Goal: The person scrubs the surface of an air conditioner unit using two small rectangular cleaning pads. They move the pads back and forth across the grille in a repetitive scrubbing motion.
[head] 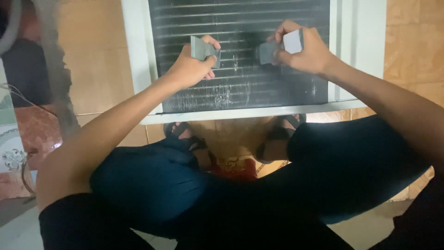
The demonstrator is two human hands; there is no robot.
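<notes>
A white-framed unit with a dark finned coil panel (240,88) lies flat on the floor in front of me. My left hand (192,67) grips a small grey flat scraper-like tool (203,50) and presses it on the fins at centre left. My right hand (303,48) holds a similar grey tool with a pale top (282,46) against the fins at upper right. Pale scratch marks show on the fins between and below both hands. I am squatting, with my knees and sandalled feet (185,134) just below the frame's near edge.
The white frame (138,60) rests on orange-tan floor tiles (92,69). A grey hose or pipe (55,69) runs down the left side beside a dark object. A patterned tile area (14,153) lies at far left. Something red (236,169) sits between my feet.
</notes>
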